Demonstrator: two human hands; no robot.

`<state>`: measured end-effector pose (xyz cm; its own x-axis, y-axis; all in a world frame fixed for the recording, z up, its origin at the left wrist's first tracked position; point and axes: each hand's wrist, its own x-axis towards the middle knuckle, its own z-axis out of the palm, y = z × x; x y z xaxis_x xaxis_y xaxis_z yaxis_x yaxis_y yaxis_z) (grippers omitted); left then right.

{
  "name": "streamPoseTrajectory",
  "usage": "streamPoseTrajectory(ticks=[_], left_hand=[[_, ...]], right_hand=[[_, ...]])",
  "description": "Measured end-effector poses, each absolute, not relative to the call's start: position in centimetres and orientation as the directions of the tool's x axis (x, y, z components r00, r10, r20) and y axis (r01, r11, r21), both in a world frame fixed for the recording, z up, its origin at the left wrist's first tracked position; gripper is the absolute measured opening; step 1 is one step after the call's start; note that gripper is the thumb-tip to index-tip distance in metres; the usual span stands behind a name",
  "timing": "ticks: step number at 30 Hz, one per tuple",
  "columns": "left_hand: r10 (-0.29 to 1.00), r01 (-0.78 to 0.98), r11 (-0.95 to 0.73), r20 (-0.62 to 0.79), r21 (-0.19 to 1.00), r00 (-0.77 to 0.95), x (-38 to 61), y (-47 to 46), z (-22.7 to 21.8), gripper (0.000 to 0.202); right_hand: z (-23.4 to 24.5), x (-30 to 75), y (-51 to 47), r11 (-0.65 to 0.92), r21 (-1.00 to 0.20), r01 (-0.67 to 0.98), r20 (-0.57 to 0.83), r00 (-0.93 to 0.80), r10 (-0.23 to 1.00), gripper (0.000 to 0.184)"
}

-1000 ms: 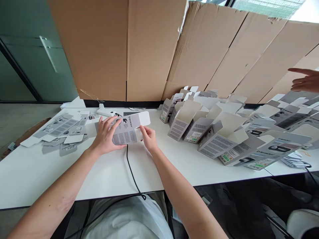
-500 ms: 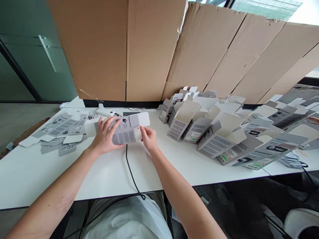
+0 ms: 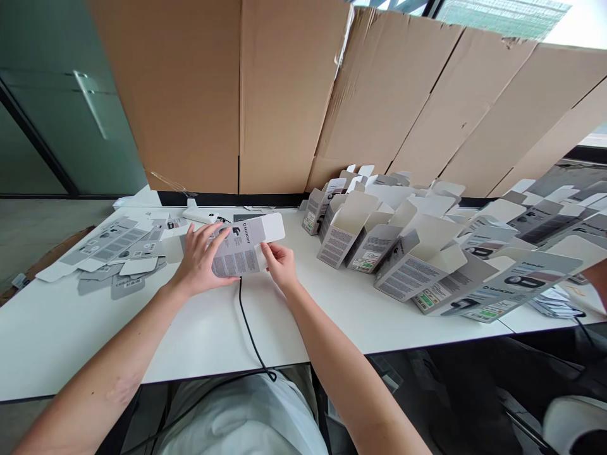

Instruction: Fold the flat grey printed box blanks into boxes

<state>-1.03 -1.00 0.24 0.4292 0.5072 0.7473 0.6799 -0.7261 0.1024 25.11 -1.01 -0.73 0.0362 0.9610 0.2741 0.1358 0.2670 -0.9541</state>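
A flat, unfolded grey carton (image 3: 244, 248) with printed text and a white end flap lies on the white table (image 3: 199, 335) in front of me. My left hand (image 3: 202, 259) rests on its left part with fingers curled over the card. On the carton's right edge my right hand (image 3: 281, 265) pinches a small side flap between thumb and fingers. Both hands hold the same carton, close together.
Several flat cartons (image 3: 111, 249) lie spread at the left. Many erected open boxes (image 3: 379, 240) crowd the right half. Tall brown cardboard sheets (image 3: 294, 95) stand behind. A black cable (image 3: 249, 328) runs off the near edge. Another person's arm (image 3: 598, 281) shows at the far right.
Both my hands stay on the carton with only slight finger shifts at the flap. The other person's hand at the upper right has gone; a bit of arm now shows lower at the right edge.
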Motion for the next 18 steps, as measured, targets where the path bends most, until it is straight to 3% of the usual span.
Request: streamPoseTrajectory(ticks=[18], left_hand=[[0.493,0.677,-0.730,0.758,0.094,0.426,-1.08,-0.80,0.26,0.127]], right_hand=[[0.07,24.84,-1.33,0.135,-0.990,0.046,0.137,0.035,0.990,0.078]])
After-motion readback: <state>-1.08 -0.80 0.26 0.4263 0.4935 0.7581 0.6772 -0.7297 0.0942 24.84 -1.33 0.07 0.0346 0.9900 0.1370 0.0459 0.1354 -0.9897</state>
